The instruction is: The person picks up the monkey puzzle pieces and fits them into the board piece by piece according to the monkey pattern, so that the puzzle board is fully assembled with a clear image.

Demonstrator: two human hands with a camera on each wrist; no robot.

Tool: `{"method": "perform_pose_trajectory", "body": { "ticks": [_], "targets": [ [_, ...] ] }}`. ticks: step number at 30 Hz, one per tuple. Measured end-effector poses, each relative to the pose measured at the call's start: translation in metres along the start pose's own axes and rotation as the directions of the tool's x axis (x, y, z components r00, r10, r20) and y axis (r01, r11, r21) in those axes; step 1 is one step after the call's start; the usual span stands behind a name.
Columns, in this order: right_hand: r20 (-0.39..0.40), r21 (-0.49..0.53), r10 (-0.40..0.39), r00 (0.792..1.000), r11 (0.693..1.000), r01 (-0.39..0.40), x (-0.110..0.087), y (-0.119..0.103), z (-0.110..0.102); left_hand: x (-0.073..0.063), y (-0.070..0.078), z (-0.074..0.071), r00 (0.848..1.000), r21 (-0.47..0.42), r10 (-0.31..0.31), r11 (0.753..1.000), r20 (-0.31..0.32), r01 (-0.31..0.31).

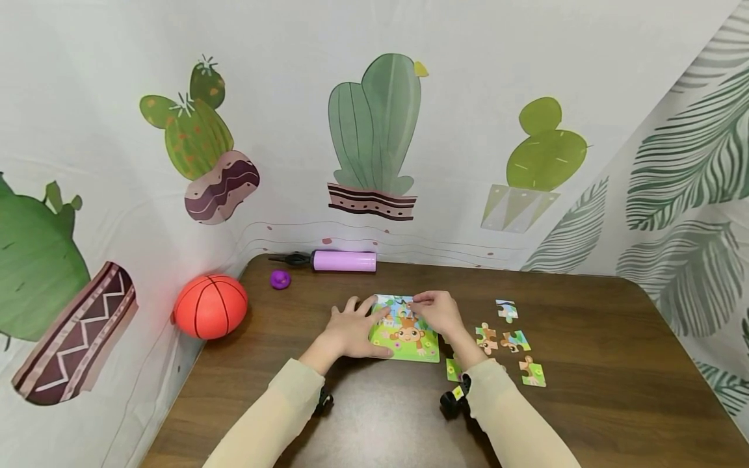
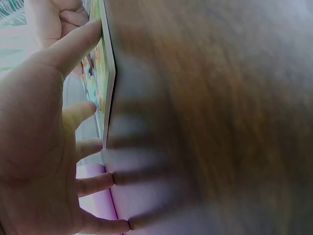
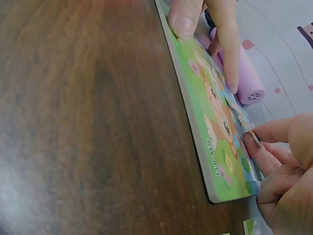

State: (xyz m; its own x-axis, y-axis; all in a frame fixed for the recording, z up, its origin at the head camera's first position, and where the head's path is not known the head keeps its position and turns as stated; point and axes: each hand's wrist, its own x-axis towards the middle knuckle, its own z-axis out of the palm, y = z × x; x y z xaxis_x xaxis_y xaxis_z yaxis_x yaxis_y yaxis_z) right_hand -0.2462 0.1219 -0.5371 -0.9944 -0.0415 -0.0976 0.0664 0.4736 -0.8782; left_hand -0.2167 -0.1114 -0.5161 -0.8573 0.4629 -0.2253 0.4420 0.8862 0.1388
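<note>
One monkey jigsaw (image 1: 406, 338) lies between two hands.
Head view: the left hand (image 1: 354, 330) is spread over the jigsaw's left side, thumb on its near left corner; the right hand (image 1: 439, 315) bends over its far right corner. Right of the jigsaw lie at least five loose jigsaw pieces (image 1: 515, 341); the right sleeve (image 1: 515, 409) may hide more. Left of it are one red toy basketball (image 1: 210, 307) and one purple ring-like thing (image 1: 280, 279); beyond it, one lilac hand pump (image 1: 344, 261). Left wrist view: all five fingers fan wide. Right wrist view: thumb and finger pinch one thin piece (image 3: 255, 139) over the jigsaw's far part. To seat it well, I judge, brace with the left hand, match outlines, lower flat, then press evenly.
</note>
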Motion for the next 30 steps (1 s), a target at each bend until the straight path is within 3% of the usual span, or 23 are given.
{"method": "perform_pose_trajectory", "body": {
  "ticks": [10, 30],
  "targets": [
    [0.007, -0.024, 0.009, 1.000, 1.000, -0.009, -0.001, -0.001, -0.001, 0.001, 0.005, -0.002, 0.999, -0.002, -0.032, 0.999, 0.011, 0.032],
    [0.015, -0.101, -0.036, 0.999, 0.994, 0.037, -0.005, 0.011, -0.021, 0.002, 0.005, 0.000, 0.999, -0.029, -0.035, 0.999, 0.011, 0.035]
  ]
}}
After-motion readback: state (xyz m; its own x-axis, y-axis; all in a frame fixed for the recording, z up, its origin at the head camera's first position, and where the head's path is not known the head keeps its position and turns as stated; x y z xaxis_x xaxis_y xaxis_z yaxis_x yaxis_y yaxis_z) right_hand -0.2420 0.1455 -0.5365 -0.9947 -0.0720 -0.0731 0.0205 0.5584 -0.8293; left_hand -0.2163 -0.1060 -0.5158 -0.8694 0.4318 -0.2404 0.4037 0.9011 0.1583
